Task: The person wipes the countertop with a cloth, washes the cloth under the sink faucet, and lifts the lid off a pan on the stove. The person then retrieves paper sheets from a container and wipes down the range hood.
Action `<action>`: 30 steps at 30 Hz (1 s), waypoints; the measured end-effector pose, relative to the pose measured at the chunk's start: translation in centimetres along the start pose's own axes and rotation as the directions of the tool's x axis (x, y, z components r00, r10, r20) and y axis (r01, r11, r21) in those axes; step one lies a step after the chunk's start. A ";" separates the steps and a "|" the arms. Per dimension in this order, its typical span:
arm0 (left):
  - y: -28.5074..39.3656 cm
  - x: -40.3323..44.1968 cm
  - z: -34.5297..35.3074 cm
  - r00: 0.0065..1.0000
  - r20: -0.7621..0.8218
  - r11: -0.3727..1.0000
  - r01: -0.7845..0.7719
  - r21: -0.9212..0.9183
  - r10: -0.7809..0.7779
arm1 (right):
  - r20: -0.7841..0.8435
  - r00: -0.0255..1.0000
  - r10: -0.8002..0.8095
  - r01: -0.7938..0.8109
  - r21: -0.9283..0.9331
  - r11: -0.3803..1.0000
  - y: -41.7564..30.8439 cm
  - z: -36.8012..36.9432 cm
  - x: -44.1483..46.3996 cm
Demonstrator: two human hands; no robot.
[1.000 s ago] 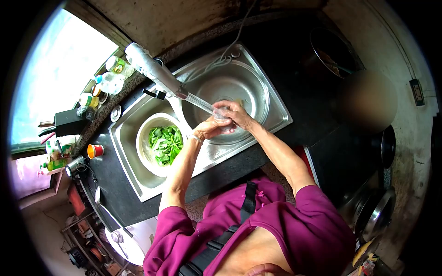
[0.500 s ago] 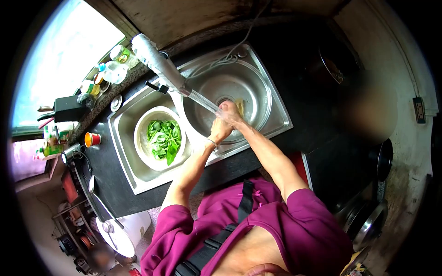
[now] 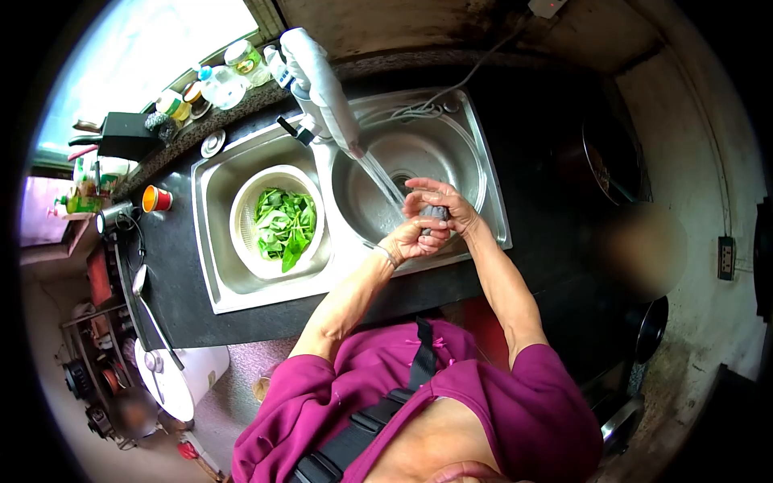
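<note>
Left basin: white colander containing green leaves. Right basin: water falling from the tap. Above its near side, the left hand grips a partly hidden grey object; the right hand, fingers loosely spread, cups it. Tabletop: orange cup.

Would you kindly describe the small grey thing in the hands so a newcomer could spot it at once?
Start at the steel double sink and find its round basin, where the tap is running. Over that basin's near side, the left hand and right hand meet, with the grey thing between them. It is a small, dull, dark lump, unlike the shiny steel nearby.
</note>
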State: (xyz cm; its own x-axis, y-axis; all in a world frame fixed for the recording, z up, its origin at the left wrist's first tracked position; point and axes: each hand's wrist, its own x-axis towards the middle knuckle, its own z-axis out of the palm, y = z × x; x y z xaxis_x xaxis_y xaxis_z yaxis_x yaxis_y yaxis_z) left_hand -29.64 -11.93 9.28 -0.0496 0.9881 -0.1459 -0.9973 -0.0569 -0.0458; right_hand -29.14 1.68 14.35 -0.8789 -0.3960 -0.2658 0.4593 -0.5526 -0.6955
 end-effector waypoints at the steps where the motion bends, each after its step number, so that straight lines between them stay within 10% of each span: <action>1: -0.3 0.1 0.2 0.998 0.064 0.999 -0.015 -0.049 0.018 | 0.005 1.000 0.010 -0.010 -0.007 1.000 -0.2 -0.5 0.3; 9: -1.1 1.6 1.9 0.839 -0.444 0.869 -0.065 0.491 0.314 | -0.079 0.997 0.000 -0.013 -0.175 0.985 -0.1 -0.1 1.7; 14: -1.9 3.8 -0.7 0.616 -0.464 0.612 -0.038 0.790 0.637 | -0.331 0.941 -0.068 -0.044 -0.319 0.947 2.2 -2.4 3.2; 16: -2.3 5.4 -2.3 0.311 -0.210 0.240 -0.059 0.969 0.927 | -0.386 0.917 -0.099 -0.067 -0.395 0.916 2.8 -3.4 3.9; 19: -2.5 6.2 -3.1 0.219 -0.193 0.189 0.037 0.981 0.956 | -0.452 0.871 -0.191 -0.089 -0.527 0.845 3.6 -4.3 4.5; 22: -2.6 6.2 -2.0 0.183 -0.311 0.275 0.195 0.941 0.933 | -0.566 0.788 -0.242 -0.199 -0.606 0.770 4.7 -6.4 5.5; 24: -2.8 6.9 -3.4 0.163 -0.254 0.219 0.202 0.955 0.953 | -0.422 0.751 -0.508 -0.155 -0.861 0.485 7.5 -11.8 7.1; 30: -2.6 7.1 -3.0 0.198 -0.262 0.183 0.347 0.920 0.944 | -0.658 0.594 -0.463 -0.304 -0.717 0.628 6.1 -9.7 6.7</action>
State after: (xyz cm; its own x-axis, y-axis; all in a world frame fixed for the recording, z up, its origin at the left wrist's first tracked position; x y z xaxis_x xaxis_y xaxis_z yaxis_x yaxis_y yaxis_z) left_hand -27.22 -5.22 5.36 -0.9377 0.1044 -0.3314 -0.2487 0.4645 0.8499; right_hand -33.47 2.75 1.85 -0.8195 0.5028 -0.2749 0.4633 0.2991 -0.8342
